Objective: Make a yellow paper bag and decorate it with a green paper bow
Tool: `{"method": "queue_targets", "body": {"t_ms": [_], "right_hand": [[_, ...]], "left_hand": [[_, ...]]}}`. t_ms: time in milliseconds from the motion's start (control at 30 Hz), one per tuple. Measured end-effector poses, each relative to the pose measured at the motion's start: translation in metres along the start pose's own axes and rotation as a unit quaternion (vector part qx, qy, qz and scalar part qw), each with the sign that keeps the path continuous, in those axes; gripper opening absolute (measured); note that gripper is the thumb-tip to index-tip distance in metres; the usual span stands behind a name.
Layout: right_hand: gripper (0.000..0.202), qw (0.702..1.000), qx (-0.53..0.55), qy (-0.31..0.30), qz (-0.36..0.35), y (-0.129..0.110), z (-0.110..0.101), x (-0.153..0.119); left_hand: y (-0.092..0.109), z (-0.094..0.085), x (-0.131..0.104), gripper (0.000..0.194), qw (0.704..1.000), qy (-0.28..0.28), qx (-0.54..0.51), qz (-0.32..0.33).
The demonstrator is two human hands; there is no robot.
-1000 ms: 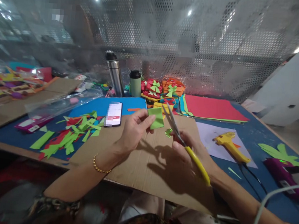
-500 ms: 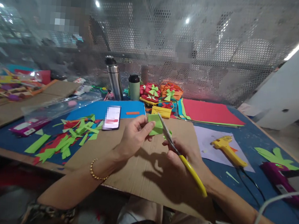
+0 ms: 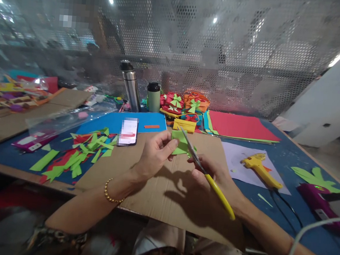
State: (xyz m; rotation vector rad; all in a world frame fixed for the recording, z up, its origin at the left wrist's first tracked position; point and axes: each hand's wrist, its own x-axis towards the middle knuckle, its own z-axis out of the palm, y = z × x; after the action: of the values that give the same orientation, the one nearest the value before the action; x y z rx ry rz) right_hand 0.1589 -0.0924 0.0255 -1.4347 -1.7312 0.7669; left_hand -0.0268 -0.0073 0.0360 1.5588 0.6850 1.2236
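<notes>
A small piece of bright green paper (image 3: 180, 145) is pinched between the thumb and fingers of my left hand (image 3: 158, 152), above a brown cardboard sheet (image 3: 141, 194). My right hand (image 3: 213, 178) grips yellow-handled scissors (image 3: 219, 194), their metal blades pointing up and left against the paper's right part. The blades look slightly parted at the tip. My right fingers sit close to the paper's lower right edge; whether they touch it I cannot tell. Just beyond the paper lies a small yellow paper bag (image 3: 184, 124).
Green and red paper scraps (image 3: 79, 152) and a phone (image 3: 128, 132) lie left. A steel flask (image 3: 130, 87) and a green tumbler (image 3: 153, 97) stand behind. Right are red sheets (image 3: 243, 126), a yellow glue gun (image 3: 261, 170) with its cord, and a purple device (image 3: 314, 201).
The scissor blades have shifted slightly against the green paper, and both hands sit a little further right in view. The whole view has moved slightly. Both holds are the same.
</notes>
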Motion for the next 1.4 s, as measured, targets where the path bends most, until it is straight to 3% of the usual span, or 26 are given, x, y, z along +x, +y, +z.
{"method": "queue_targets", "body": {"t_ms": [1400], "right_hand": [[0.052,0.999,-0.032,0.009,-0.001,-0.0004,-0.0006,0.0006]], "left_hand": [[0.0033,0.0019,-0.0012,0.029,1.0,-0.006,0.005,0.002]]}}
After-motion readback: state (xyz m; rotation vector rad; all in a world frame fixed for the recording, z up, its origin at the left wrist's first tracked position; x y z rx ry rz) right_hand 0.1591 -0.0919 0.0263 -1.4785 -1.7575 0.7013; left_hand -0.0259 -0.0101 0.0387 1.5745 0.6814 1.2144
